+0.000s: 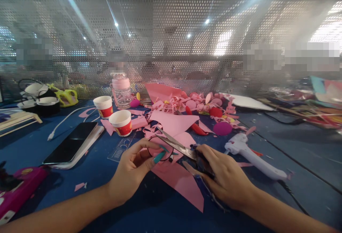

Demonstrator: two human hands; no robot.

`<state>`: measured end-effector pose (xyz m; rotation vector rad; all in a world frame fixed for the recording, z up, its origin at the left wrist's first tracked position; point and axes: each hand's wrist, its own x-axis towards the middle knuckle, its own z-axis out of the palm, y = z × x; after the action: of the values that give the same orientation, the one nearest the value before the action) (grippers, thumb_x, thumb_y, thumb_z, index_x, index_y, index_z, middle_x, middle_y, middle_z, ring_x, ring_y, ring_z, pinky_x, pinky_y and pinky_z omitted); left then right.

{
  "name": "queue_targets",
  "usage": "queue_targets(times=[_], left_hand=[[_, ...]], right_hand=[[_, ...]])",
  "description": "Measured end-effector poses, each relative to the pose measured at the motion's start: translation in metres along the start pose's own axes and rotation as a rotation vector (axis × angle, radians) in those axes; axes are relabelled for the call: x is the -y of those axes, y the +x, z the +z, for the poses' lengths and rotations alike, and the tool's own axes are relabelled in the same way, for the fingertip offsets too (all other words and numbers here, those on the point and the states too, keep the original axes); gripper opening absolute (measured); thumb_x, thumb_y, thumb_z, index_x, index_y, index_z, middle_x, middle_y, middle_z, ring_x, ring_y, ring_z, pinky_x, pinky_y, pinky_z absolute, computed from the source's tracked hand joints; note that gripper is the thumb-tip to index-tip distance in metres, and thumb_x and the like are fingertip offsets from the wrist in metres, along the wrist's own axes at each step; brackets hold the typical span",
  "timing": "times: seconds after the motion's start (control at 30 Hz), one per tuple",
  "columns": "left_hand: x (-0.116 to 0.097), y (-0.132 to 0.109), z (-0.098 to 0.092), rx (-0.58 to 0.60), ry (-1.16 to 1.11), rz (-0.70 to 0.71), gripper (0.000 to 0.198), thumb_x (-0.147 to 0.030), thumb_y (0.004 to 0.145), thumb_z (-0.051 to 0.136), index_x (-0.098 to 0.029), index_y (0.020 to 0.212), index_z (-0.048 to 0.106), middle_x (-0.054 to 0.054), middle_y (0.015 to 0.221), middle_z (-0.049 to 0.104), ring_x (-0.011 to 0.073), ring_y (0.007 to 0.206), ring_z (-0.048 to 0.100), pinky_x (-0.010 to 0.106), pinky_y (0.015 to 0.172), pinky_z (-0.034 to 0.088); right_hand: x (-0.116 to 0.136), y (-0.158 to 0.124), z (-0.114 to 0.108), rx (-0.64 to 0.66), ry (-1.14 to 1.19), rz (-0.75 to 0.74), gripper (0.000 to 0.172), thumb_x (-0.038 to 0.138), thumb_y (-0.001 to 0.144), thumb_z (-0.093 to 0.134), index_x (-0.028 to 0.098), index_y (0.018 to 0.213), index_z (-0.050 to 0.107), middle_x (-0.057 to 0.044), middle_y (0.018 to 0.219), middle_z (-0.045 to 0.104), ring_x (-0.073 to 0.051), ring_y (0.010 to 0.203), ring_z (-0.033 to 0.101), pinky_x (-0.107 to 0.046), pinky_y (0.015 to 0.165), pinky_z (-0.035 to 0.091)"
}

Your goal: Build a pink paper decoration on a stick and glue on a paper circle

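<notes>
My left hand (133, 167), with long teal nails, pinches a small round pink piece (157, 147) with a dark rim. In my right hand (223, 174) are dark-handled scissors (181, 149), their blades pointing left and lying over the edge of that piece. Under both hands a larger pink sheet (181, 185) rests on the blue table. A second pair of blades seems to show below the scissors, partly hidden by my right hand. Just beyond are more pink sheets (173, 122) and a heap of pink scraps (192, 103).
Paper cups (121, 128), a pink-lidded bottle (121, 90) and a black phone (72, 142) stand or lie left of centre. A white glue gun (253, 158) lies right, its cord trailing forward. A magenta object (24, 186) sits front left. Perforated metal screen (171, 40) behind.
</notes>
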<state>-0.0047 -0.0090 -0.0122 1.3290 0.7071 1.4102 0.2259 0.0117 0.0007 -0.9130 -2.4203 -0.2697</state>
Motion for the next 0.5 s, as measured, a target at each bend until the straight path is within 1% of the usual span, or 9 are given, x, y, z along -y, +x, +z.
queue_targets(times=[0.2, 0.4, 0.5], left_hand=[[0.0, 0.0005, 0.0, 0.003, -0.014, 0.013, 0.021, -0.007, 0.076, 0.062, -0.025, 0.087, 0.063, -0.006, 0.087, 0.066, 0.0044, 0.082, 0.063, 0.009, 0.072, 0.049], [0.0019, -0.0004, -0.001, -0.007, 0.009, 0.022, 0.02, -0.009, 0.077, 0.062, -0.025, 0.088, 0.063, -0.005, 0.088, 0.065, 0.0058, 0.084, 0.062, 0.011, 0.074, 0.049], [0.0016, 0.0001, -0.0009, -0.014, 0.025, 0.021, 0.017, -0.01, 0.077, 0.062, -0.024, 0.088, 0.063, -0.004, 0.088, 0.065, 0.0071, 0.084, 0.062, 0.013, 0.073, 0.05]], right_hand=[[-0.0009, 0.001, 0.001, 0.014, -0.003, -0.001, 0.022, 0.032, 0.087, 0.031, 0.015, 0.1, 0.039, -0.011, 0.08, 0.061, -0.021, 0.067, 0.061, -0.029, 0.055, 0.048], [-0.0011, 0.0019, 0.0006, 0.058, 0.017, 0.042, 0.017, 0.029, 0.085, 0.036, 0.016, 0.096, 0.04, -0.009, 0.076, 0.06, -0.021, 0.064, 0.06, -0.029, 0.052, 0.046], [-0.0004, 0.0013, -0.0001, 0.054, 0.022, 0.045, 0.017, 0.025, 0.082, 0.038, 0.016, 0.096, 0.041, -0.008, 0.075, 0.06, -0.02, 0.061, 0.059, -0.029, 0.051, 0.045]])
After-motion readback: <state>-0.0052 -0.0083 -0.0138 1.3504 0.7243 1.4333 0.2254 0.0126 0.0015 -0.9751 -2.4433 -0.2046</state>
